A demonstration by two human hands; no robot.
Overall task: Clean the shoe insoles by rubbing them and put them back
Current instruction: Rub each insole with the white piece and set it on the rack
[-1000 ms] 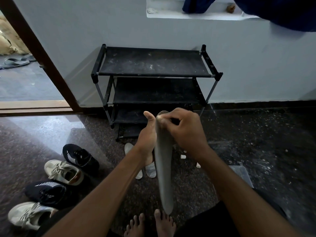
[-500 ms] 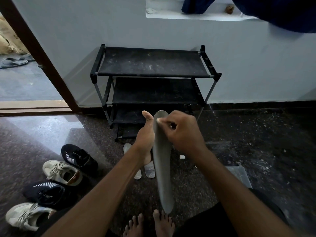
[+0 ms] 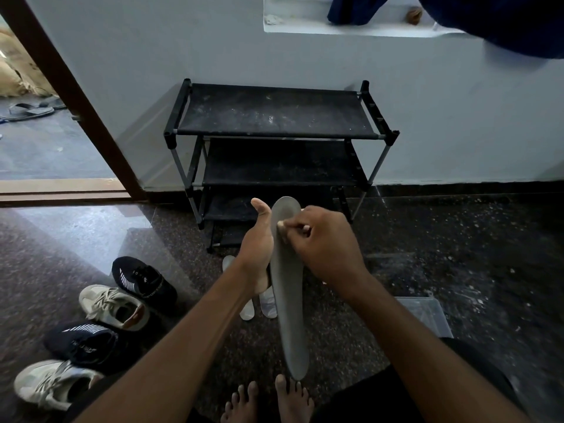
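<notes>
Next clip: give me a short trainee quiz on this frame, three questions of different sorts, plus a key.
1. True or false: the grey insole lies flat on the floor.
2. How many shoes stand on the floor at the left? A two, B four, C six.
3. Fill in: the right hand pinches the grey insole near its ___ end.
Key: 1 false, it is held up off the floor, with the left hand against its left edge; 2 B; 3 top.
</notes>
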